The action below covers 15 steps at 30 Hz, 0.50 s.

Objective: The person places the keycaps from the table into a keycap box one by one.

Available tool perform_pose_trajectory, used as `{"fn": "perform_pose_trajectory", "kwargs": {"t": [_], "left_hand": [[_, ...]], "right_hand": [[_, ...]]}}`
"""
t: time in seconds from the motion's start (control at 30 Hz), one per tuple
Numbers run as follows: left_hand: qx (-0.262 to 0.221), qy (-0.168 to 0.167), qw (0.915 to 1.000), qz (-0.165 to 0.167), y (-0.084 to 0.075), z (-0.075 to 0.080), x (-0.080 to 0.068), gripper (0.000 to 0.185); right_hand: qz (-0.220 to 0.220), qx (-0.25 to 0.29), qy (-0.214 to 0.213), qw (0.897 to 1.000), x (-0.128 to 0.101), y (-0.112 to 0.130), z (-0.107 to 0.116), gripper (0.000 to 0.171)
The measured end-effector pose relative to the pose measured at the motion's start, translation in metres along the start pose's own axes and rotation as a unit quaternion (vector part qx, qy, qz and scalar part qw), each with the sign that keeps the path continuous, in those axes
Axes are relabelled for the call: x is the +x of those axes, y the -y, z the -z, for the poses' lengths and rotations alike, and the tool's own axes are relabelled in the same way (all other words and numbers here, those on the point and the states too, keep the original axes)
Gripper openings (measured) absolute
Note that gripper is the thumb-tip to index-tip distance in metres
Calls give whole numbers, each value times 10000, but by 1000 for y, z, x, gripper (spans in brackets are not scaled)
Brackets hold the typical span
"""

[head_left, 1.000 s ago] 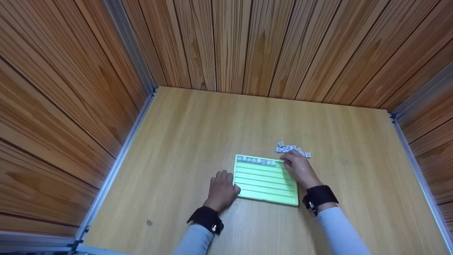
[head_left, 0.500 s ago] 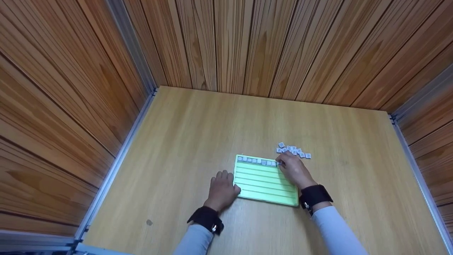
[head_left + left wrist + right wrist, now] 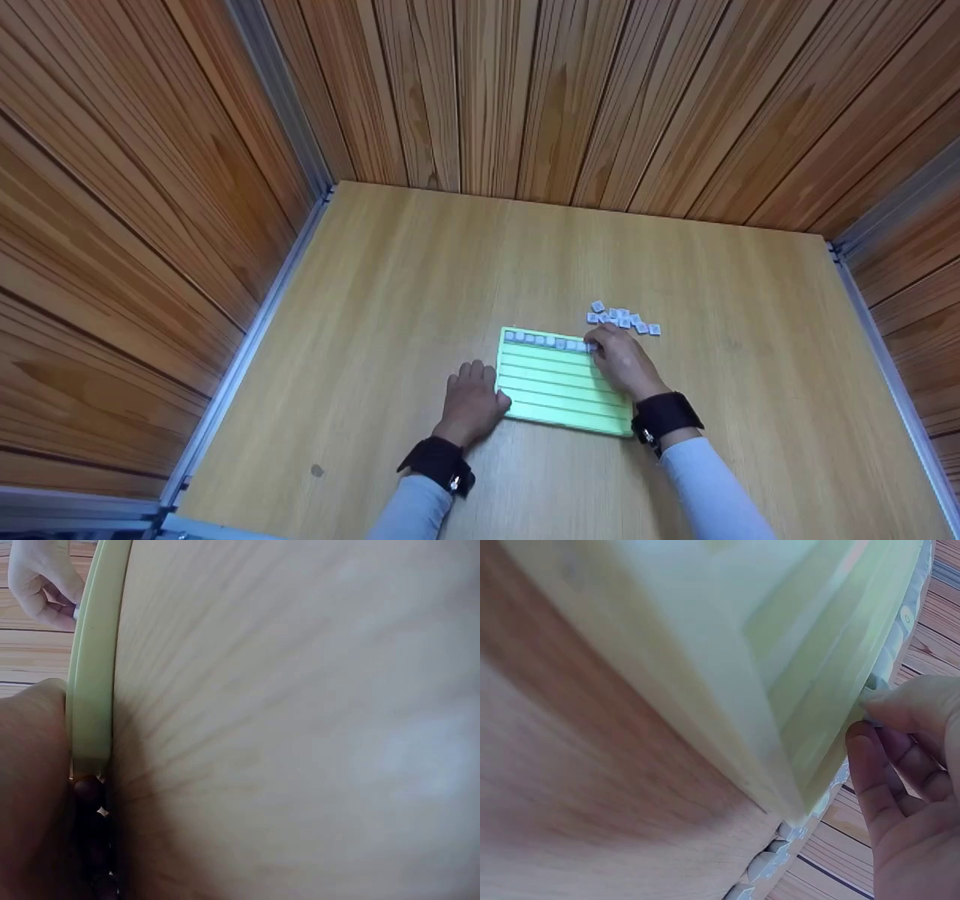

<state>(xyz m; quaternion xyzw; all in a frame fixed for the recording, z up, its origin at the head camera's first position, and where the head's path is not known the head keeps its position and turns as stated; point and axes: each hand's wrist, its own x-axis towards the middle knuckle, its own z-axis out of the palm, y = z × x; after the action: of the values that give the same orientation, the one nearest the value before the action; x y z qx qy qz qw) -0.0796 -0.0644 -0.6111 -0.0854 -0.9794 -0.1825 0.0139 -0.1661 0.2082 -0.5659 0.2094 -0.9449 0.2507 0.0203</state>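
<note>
Pinched tile now at the right end of the row

From my remote station I record one change: a second ago the right hand (image 3: pixel 626 364) had its tile just clear of the row, by the tray's far-right corner; now thumb and fingertips pinch that white tile (image 3: pixel 873 684) at the right end of the tile row (image 3: pixel 541 340). The row lies in the farthest channel of the green ridged tray (image 3: pixel 562 388), which sits flat on the wooden tabletop (image 3: pixel 405 285). The left hand (image 3: pixel 471 405) has not moved — thumb over the tray's left rim, fingers against its side, gripping it. The loose tiles (image 3: pixel 622 318) lie beyond the tray, unchanged.
</note>
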Motion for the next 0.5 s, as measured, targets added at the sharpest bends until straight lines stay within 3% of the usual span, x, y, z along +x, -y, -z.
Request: {"fn": "perform_pose_trajectory", "kwargs": {"t": [0.5], "left_hand": [[59, 94, 9999, 20, -1, 3, -1, 21]], "right_hand": [[-119, -27, 96, 9999, -2, 2, -1, 21]]}}
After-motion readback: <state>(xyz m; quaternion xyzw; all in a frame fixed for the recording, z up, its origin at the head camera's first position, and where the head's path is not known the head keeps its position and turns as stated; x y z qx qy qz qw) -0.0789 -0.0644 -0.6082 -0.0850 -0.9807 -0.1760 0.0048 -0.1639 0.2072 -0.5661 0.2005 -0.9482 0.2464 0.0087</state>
